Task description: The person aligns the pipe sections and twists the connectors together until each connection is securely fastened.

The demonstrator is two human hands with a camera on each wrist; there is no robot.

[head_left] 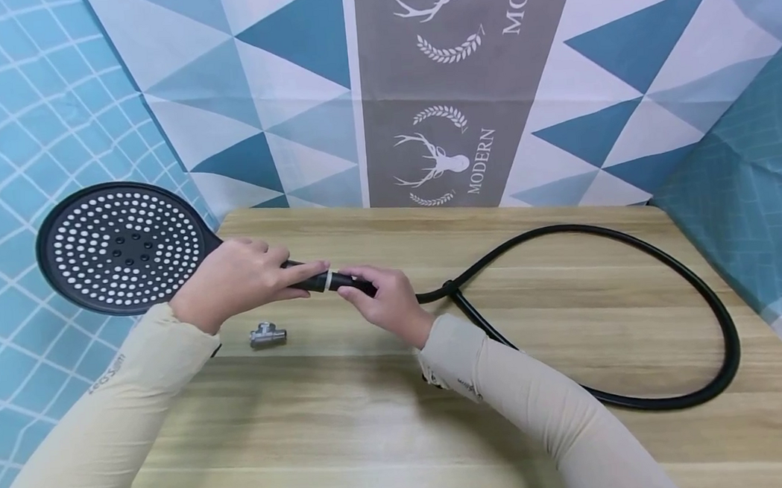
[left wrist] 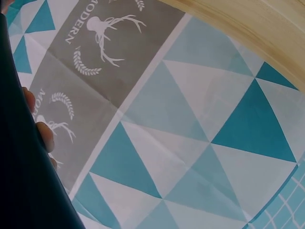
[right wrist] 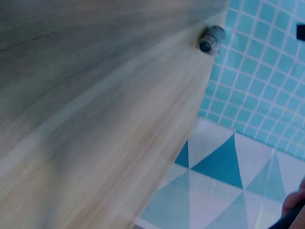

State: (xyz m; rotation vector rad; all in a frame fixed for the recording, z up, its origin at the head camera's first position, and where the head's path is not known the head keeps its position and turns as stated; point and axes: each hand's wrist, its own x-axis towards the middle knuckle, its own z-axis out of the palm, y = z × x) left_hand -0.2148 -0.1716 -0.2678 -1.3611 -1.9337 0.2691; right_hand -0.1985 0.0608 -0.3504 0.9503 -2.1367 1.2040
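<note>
A round black shower head (head_left: 125,247) with pale nozzles is held above the left end of the table, its nozzle face toward the head camera. My left hand (head_left: 238,279) grips its handle, with the index finger stretched along it toward the hose joint. Just right of a light ring on that joint, my right hand (head_left: 389,304) pinches the black end of the shower hose (head_left: 718,313). The hose runs right in a wide loop over the table and crosses itself near the right hand. In the left wrist view the dark handle (left wrist: 28,157) hides most of the left fingers (left wrist: 45,136).
A small chrome valve fitting (head_left: 267,335) lies on the wooden table (head_left: 295,429) below the left hand. Behind the table hangs a patterned cloth (head_left: 301,93) of triangles and deer prints. Blue tile-patterned sheets (head_left: 15,147) stand at both sides.
</note>
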